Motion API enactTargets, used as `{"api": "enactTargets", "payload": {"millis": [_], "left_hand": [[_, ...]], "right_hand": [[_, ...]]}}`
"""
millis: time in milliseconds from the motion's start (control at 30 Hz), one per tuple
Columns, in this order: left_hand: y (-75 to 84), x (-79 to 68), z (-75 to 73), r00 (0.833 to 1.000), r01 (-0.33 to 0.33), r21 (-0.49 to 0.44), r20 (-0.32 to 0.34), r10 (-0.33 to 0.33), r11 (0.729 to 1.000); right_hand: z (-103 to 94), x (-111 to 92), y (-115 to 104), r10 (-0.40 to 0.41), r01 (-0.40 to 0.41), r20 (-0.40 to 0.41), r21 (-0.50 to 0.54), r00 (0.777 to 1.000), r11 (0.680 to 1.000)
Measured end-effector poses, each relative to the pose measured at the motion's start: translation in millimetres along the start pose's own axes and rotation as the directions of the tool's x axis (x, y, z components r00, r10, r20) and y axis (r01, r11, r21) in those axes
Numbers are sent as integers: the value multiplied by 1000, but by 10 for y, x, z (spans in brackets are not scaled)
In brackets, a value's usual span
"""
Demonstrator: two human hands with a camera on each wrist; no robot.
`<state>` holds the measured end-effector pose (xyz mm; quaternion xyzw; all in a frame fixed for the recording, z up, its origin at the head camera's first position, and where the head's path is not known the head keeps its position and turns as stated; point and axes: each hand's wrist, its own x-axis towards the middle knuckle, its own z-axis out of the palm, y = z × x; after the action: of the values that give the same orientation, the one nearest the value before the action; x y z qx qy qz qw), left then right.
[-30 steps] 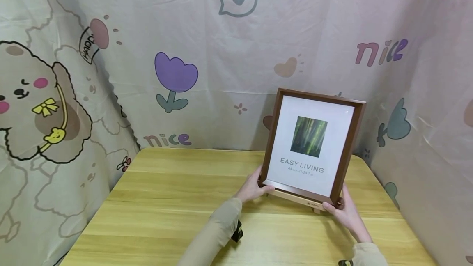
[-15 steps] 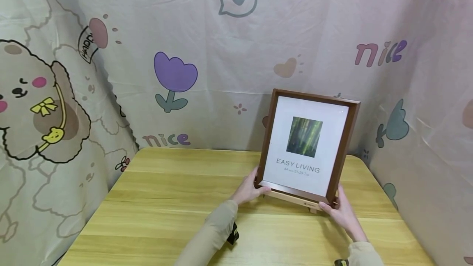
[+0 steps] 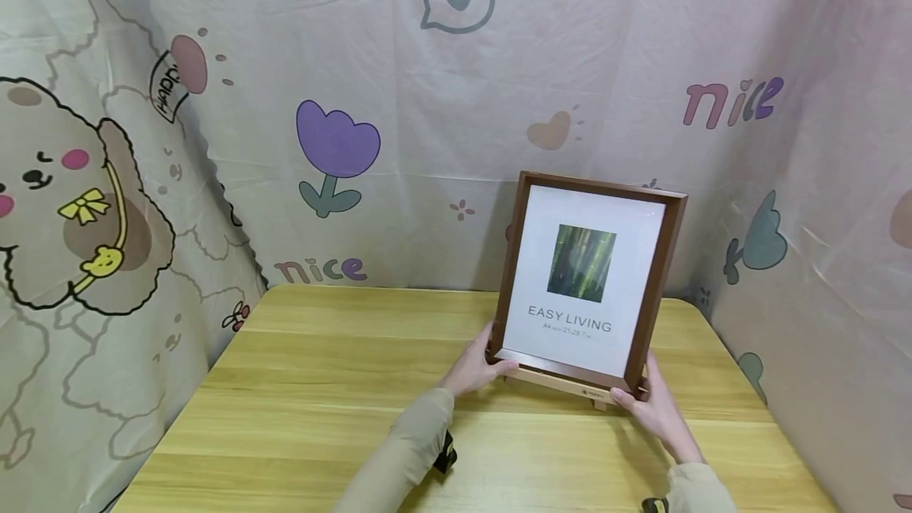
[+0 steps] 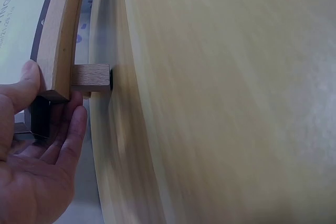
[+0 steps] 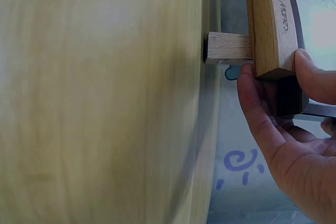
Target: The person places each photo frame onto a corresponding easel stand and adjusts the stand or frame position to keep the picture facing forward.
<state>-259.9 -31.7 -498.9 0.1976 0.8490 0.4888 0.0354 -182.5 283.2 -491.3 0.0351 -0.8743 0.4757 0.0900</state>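
A brown picture frame [image 3: 580, 264] with a white insert lettered "EASY LIVING" leans back on the light wooden ledge [image 3: 563, 382] of a small easel. My left hand [image 3: 473, 368] grips the frame's lower left corner, its thumb on the front and its fingers behind. At the lower right corner, my right hand [image 3: 659, 412] holds on in the same way. The left wrist view shows that thumb beside the ledge's end, close to a square easel foot [image 4: 93, 77]. In the right wrist view, fingertips reach behind the ledge near the other foot [image 5: 228, 49]. The easel's back is hidden.
Both stand at the right part of a wood-grain table [image 3: 342, 355]. A pale printed curtain [image 3: 442, 85] hangs close behind the table and along its sides. Dark wrist straps [image 3: 445, 454] show at both sleeves.
The picture frame and the easel ledge have shifted a little to the left, with both hands moving along. The grip at both corners looks the same.
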Motion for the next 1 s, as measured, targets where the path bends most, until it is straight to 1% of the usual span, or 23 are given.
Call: {"api": "enactTargets", "payload": {"millis": [200,433,633,900,1000], "left_hand": [[-27,-4,-13,999,-34,-13,-11,34,999],[-70,-2,-22,998,-69,-20,-13,69,997],[-81,-27,-51,996,-87,-41,-15,87,995],[-113,-46,-80,995,-95,-61,-27,94,994],[-119,-62,-94,997,-75,-41,-33,74,996]], "right_hand": [[17,13,-4,0,0,5,10,1000,1000],[33,19,-14,-20,20,11,-14,1000,1000],[55,34,-19,-25,25,23,-3,999,1000],[84,42,-61,-37,37,27,-8,999,999],[98,44,-68,-30,30,24,-4,999,1000]]}}
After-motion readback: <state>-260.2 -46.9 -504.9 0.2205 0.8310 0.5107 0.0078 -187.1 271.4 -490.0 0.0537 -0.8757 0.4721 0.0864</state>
